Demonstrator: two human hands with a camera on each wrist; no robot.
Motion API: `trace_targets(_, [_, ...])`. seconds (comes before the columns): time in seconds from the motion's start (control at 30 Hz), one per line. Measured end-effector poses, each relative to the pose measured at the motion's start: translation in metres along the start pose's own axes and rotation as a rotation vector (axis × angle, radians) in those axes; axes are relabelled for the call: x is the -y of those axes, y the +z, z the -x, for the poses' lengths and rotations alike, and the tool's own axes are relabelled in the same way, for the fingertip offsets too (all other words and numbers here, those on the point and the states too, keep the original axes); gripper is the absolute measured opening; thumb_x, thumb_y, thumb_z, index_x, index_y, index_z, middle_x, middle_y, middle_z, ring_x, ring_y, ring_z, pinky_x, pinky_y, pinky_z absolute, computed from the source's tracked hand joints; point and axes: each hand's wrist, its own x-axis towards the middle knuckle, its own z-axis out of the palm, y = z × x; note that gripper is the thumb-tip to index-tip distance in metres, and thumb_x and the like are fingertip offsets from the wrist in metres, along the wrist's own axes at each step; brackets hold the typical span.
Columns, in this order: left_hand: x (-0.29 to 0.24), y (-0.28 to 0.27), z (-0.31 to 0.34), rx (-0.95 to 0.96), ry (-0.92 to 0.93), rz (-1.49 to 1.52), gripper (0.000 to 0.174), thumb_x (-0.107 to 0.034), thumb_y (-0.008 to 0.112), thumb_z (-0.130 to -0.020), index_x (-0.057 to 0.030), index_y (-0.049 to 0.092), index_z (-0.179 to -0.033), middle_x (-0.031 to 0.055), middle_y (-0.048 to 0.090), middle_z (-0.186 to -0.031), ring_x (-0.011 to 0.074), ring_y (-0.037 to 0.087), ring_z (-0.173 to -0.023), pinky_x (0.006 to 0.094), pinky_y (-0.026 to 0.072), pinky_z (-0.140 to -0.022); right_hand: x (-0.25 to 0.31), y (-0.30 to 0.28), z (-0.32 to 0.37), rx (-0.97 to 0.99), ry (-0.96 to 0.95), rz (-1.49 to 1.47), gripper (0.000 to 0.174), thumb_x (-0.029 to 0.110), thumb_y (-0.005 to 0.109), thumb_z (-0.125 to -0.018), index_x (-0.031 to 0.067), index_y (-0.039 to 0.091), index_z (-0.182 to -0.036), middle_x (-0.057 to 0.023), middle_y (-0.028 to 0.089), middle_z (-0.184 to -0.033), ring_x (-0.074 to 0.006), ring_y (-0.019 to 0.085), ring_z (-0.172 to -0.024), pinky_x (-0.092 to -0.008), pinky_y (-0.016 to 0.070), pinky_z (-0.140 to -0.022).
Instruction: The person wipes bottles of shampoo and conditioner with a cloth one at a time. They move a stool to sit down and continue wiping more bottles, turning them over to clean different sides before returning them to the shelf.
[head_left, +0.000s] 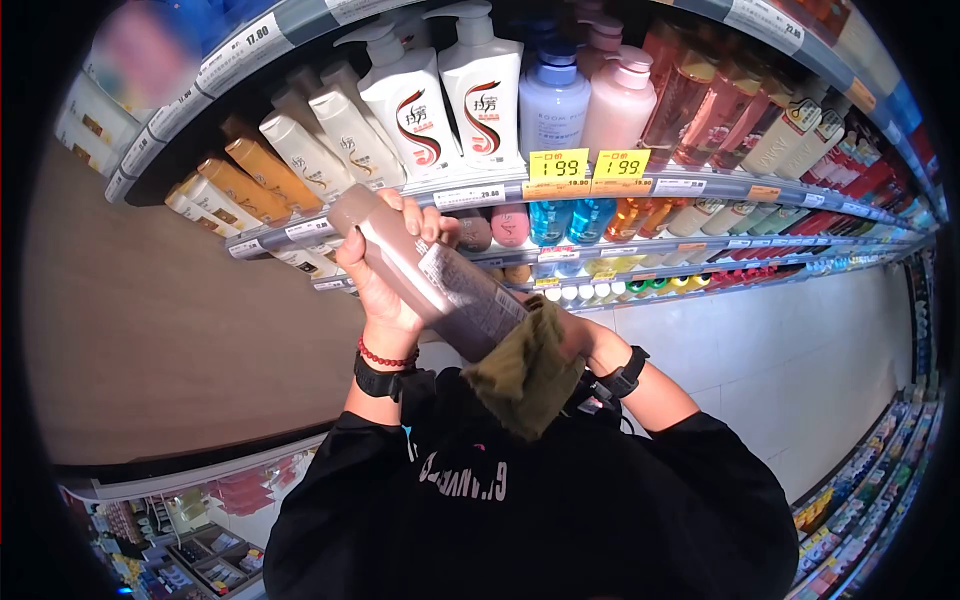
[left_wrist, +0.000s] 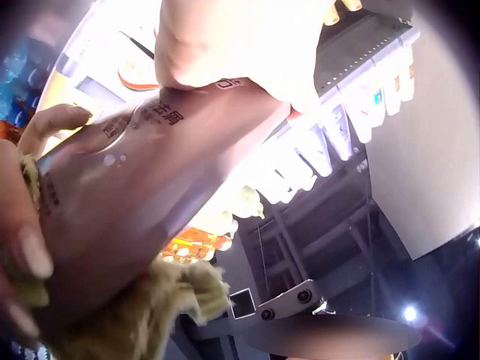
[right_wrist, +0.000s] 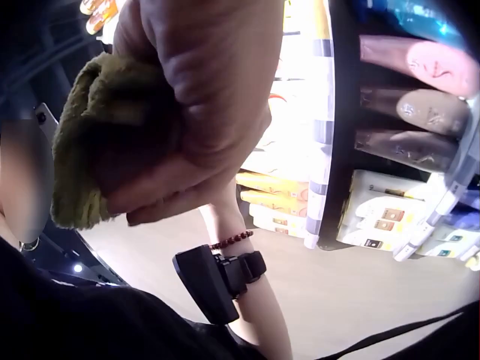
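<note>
A brownish-pink shampoo bottle (head_left: 440, 285) with a white label is held at a slant in front of the chest. My left hand (head_left: 380, 300) grips it near its upper end, thumb on one side and fingers on the other. At the lower end, my right hand (head_left: 575, 338) holds an olive-green cloth (head_left: 525, 385) wrapped against the bottle. Seen from the left wrist, dark printed characters run along the bottle (left_wrist: 142, 161), and the fingers of the right hand (left_wrist: 30, 247) curl round its end with the cloth (left_wrist: 135, 315). The right wrist view shows the cloth (right_wrist: 71, 157) bunched within the right hand (right_wrist: 210, 97).
Just ahead, a shelf edge (head_left: 480, 194) carries white pump bottles (head_left: 412, 105), a pink pump bottle (head_left: 622, 100) and orange bottles (head_left: 262, 165). Yellow price tags (head_left: 558, 168) hang from it. Lower shelves hold more bottles (head_left: 550, 222). A tiled floor (head_left: 760, 340) lies to the right.
</note>
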Motion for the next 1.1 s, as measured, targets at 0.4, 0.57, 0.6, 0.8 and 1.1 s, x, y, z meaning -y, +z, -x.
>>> trace_targets(0.4, [0.019, 0.012, 0.022, -0.144, 0.401, -0.563, 0.03, -0.026, 0.054, -0.083, -0.0084, 0.04, -0.103, 0.0082, 0.048, -0.089, 0.0204, 0.048, -0.088, 0.0391, 0.0388, -0.088, -0.005, -0.006, -0.009, -0.827, -0.462, 1.14, 0.091, 0.005, 0.079, -0.054, 0.0048, 0.031, -0.132, -0.0146, 0.054, -0.113, -0.0249, 0.054, -0.105, -0.0335, 0.0444, -0.09])
trace_targets(0.57, [0.041, 0.022, 0.04, -0.183, 0.22, -0.665, 0.037, -0.01, 0.061, -0.074, -0.005, 0.039, -0.104, 0.0096, 0.051, -0.092, 0.0158, 0.05, -0.086, 0.0314, 0.043, -0.082, -0.001, 0.013, -0.014, -0.617, -0.395, 1.526, 0.079, 0.006, 0.073, -0.058, -0.0029, 0.038, -0.129, -0.0231, 0.054, -0.114, -0.0369, 0.053, -0.105, -0.039, 0.0448, -0.089])
trace_targets(0.6, [0.045, 0.013, 0.041, -0.225, 0.137, -0.717, 0.043, -0.005, 0.066, -0.07, -0.0053, 0.041, -0.106, 0.0074, 0.052, -0.091, 0.0137, 0.052, -0.087, 0.0283, 0.0436, -0.08, -0.008, 0.014, -0.017, -0.643, -0.481, 1.46, 0.077, 0.005, 0.07, -0.06, -0.002, 0.037, -0.13, -0.024, 0.053, -0.115, -0.0376, 0.054, -0.104, -0.0392, 0.0463, -0.086])
trace_targets(0.8, [0.04, 0.008, 0.044, 0.011, -0.075, -0.829, 0.064, -0.005, 0.075, -0.065, -0.0059, 0.04, -0.118, 0.0078, 0.049, -0.111, 0.0146, 0.051, -0.103, 0.0284, 0.0408, -0.088, -0.002, 0.02, -0.02, -0.64, -0.598, 1.351, 0.074, 0.009, 0.074, -0.062, 0.0008, 0.039, -0.127, -0.0183, 0.056, -0.11, -0.0274, 0.062, -0.093, -0.0355, 0.0505, -0.08])
trace_targets(1.1, [0.036, -0.026, 0.058, 0.15, -0.613, -0.995, 0.102, -0.012, 0.085, -0.057, -0.0011, 0.023, -0.137, 0.0122, 0.032, -0.138, 0.0199, 0.036, -0.126, 0.0324, 0.0285, -0.105, 0.007, 0.0, -0.002, -0.659, -0.661, 0.359, 0.066, 0.012, 0.07, -0.064, 0.0021, 0.039, -0.122, -0.0117, 0.055, -0.109, -0.0204, 0.057, -0.1, -0.0338, 0.047, -0.087])
